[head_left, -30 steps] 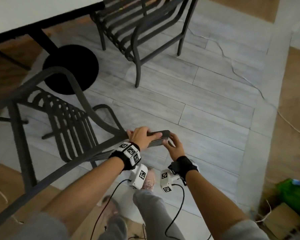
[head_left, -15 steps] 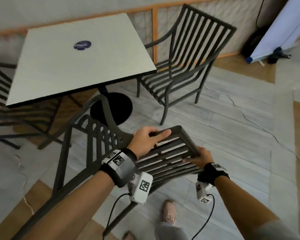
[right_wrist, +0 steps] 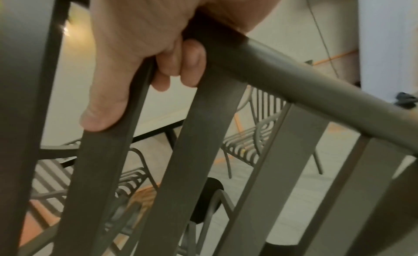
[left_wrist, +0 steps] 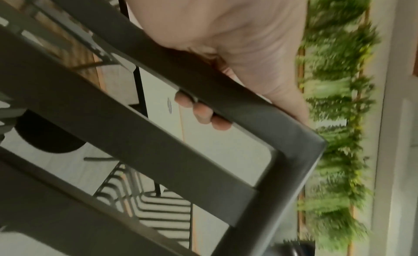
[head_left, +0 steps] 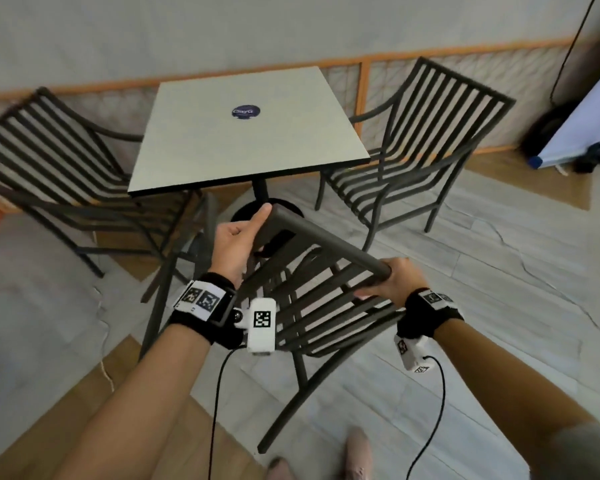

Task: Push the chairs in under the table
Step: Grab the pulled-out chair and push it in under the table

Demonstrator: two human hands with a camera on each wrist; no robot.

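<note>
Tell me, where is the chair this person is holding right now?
In the head view, the held chair sits bottom centre, just before the white table, between two other chairs.

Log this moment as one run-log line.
step: pushing near chair toward table | left hand: grips top rail | right hand: grips top rail | side chairs: not yet pushed in
</note>
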